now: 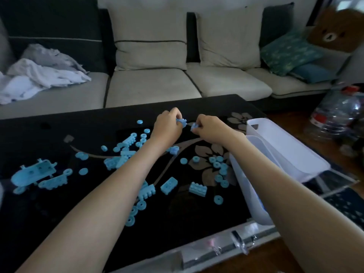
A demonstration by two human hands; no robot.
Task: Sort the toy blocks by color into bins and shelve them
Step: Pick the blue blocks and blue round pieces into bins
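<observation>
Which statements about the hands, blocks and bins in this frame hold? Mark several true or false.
The left hand pinches a small light-blue plastic block. True.
The right hand is empty. False: it grips another light-blue block.
The translucent white plastic bins stand at the right edge of the black glass table. True.
Blocks of several colours lie on the table. False: all the visible ones are light blue.

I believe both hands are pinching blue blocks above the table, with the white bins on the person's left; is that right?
Not quite: the head view shows the white bins on the person's right; the rest holds.
</observation>
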